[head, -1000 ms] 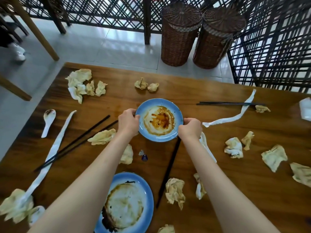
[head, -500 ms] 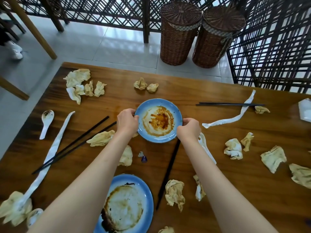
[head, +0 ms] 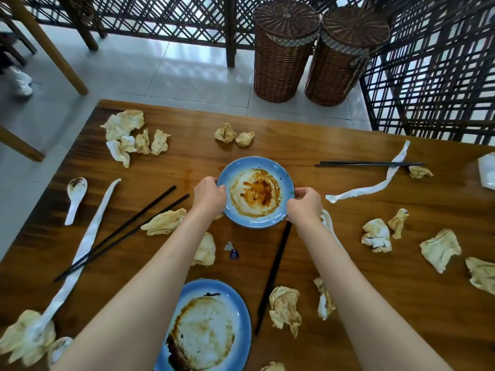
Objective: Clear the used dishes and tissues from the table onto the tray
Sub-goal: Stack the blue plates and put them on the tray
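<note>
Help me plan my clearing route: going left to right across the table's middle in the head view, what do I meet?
White spoon → left hand → small blue plate → right hand → long white paper strip.

Readable text: none anywhere in view.
Small blue tag (head: pixel 234 254) on the table (head: pixel 348 145), near the middle: carries a pale mark, too small to make out.
Plates, tissues, chopsticks, wicker baskets: no lettering, numbers or brand marks to be seen.
</note>
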{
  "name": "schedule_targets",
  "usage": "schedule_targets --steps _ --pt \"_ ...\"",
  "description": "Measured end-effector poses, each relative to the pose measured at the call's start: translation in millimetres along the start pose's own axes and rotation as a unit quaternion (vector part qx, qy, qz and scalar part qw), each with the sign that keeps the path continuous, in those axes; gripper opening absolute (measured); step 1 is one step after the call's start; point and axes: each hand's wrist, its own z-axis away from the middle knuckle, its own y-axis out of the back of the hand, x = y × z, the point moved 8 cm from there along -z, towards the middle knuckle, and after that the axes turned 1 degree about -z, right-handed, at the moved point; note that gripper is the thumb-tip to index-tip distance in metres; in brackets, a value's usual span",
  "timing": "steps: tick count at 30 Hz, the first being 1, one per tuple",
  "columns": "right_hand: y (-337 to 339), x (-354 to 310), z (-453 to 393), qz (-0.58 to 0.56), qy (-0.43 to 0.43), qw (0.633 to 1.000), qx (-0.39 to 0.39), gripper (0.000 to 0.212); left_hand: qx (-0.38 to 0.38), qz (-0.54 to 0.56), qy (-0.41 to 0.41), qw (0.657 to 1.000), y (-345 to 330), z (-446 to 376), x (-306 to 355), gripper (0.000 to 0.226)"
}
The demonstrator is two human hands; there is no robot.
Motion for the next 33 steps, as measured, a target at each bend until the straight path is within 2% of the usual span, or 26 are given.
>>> schedule_targets --steps 8,14,22,29,33 --pt "4 10 17 -0.029 -0.003 1.000 -0.004 0.038 -0.003 0.013 -0.016 1.000 5 19 -13 0.032" --pt "3 17 49 -0.038 0.009 0.999 -0.015 0.034 0.014 0.029 -0.026 0.999 26 50 -27 0.028" --pt "7 29 103 -0.045 0.038 0.997 -0.041 0.031 0.037 0.039 -0.044 0.998 59 112 -46 0.034" --pt "10 63 159 -0.028 0.062 0.996 -0.054 0.029 0.066 0.035 -0.034 0.997 69 174 -90 0.018" --pt "8 92 184 -0.006 0.048 0.997 -0.054 0.029 0.061 0.035 -0.009 0.997 61 199 -120 0.023"
